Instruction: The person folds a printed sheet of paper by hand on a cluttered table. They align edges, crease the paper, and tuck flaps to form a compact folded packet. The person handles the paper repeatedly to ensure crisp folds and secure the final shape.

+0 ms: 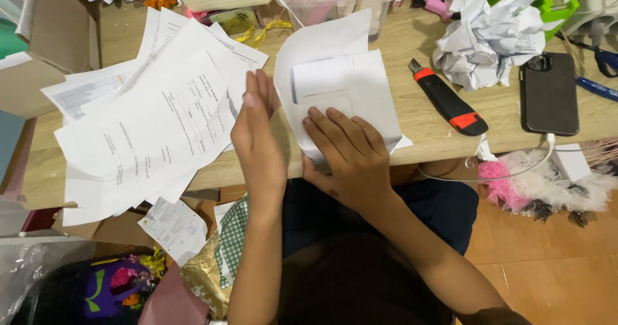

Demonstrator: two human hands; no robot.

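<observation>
Right hand (347, 154) lies flat, fingers spread, pressing folded white paper (341, 83) on wooden table (418, 119). Left hand (257, 135) stands edge-on beside it, fingers straight, together, holding nothing.

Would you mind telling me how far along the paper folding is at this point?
Done: the white sheet already has flaps folded over on the desk. In hand: the right hand presses its lower fold flat, while the left hand stands edge-on beside it. Left: a loose pile of printed sheets lies unfolded; the cutter lies untouched.
</observation>
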